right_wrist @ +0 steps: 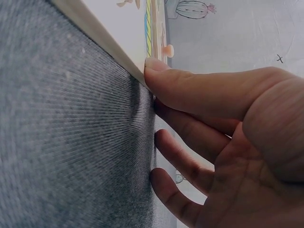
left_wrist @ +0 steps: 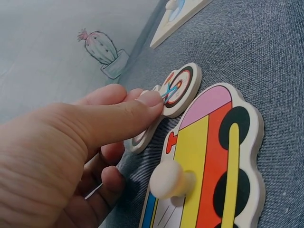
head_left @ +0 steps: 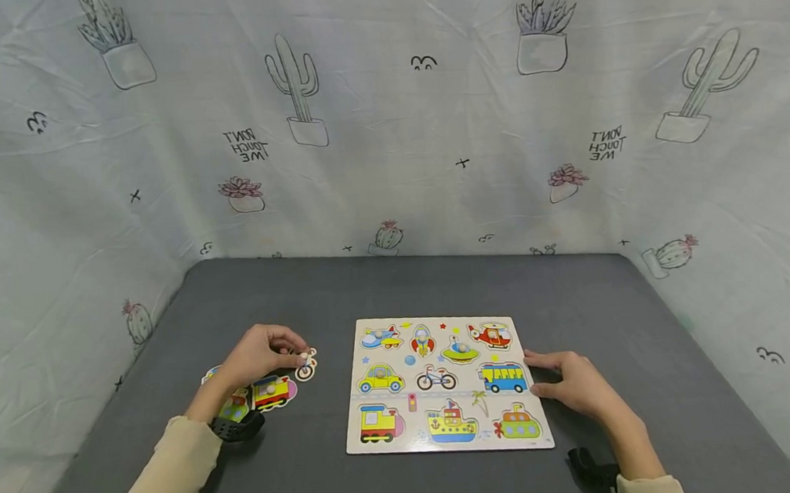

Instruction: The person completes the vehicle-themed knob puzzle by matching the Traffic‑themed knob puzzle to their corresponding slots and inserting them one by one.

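Observation:
My left hand [head_left: 260, 355] pinches a bicycle puzzle piece [head_left: 306, 366] between thumb and fingers, at the left of the table. In the left wrist view the bicycle piece [left_wrist: 179, 90] is tilted, and its middle is hidden by the thumb. Right beside it lies a train piece [left_wrist: 199, 156] with a round wooden knob. The puzzle board [head_left: 420, 442], printed with vehicles, lies flat at the table's middle. My right hand [head_left: 576, 383] touches the board's right edge with thumb and forefinger, the fingers extended. The right wrist view shows the thumb on the board's rim [right_wrist: 128, 61].
Under and beside the left wrist lie more pieces, among them a green one [head_left: 235, 406], partly covered. The grey cloth tabletop [head_left: 301, 470] ends against a white curtain [head_left: 385, 123] with cactus drawings. A peg [right_wrist: 168, 51] stands up from the board.

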`<state>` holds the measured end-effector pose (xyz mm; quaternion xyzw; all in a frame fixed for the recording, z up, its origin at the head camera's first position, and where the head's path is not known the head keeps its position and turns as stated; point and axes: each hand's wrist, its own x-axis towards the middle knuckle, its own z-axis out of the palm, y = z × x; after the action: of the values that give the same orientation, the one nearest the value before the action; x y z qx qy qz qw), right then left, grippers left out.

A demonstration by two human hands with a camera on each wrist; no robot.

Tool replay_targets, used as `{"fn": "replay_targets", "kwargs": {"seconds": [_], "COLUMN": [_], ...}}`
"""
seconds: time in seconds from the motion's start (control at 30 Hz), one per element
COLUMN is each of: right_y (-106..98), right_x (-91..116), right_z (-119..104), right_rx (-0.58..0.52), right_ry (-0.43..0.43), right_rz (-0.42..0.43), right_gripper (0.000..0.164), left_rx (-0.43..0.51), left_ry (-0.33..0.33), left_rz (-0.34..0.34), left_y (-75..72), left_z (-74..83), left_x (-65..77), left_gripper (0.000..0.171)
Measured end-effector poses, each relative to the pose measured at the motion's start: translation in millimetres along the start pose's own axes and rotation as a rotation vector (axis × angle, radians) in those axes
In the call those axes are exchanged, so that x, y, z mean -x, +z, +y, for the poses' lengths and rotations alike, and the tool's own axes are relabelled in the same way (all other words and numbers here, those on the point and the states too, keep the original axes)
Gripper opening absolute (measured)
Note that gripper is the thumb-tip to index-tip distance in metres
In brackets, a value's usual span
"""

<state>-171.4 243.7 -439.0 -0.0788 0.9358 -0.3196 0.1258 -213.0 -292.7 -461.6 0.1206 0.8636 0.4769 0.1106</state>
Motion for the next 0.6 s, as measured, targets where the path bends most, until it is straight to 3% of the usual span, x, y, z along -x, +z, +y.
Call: {"fn": "replay_targets", "kwargs": {"seconds": [0.17,0.6], "right_y": [0.8,3.8], "right_x": [0.2,0.6], "right_z": [1.6,1.7], "right_rx": [-0.001,-0.006], "right_ry": [-0.003,-0.008], "right_rz": [0.009,0.017], "right_gripper": [0.055,0.054], "left_rx": [-0.008,-0.057], "left_ry": [-0.041,-0.026], "left_rz": [0.024,0.257], "left_y": [0.0,5.0], "left_z": [0.7,8.5], "left_x": [0.4,11.0], "left_gripper": [0.02,0.025]}}
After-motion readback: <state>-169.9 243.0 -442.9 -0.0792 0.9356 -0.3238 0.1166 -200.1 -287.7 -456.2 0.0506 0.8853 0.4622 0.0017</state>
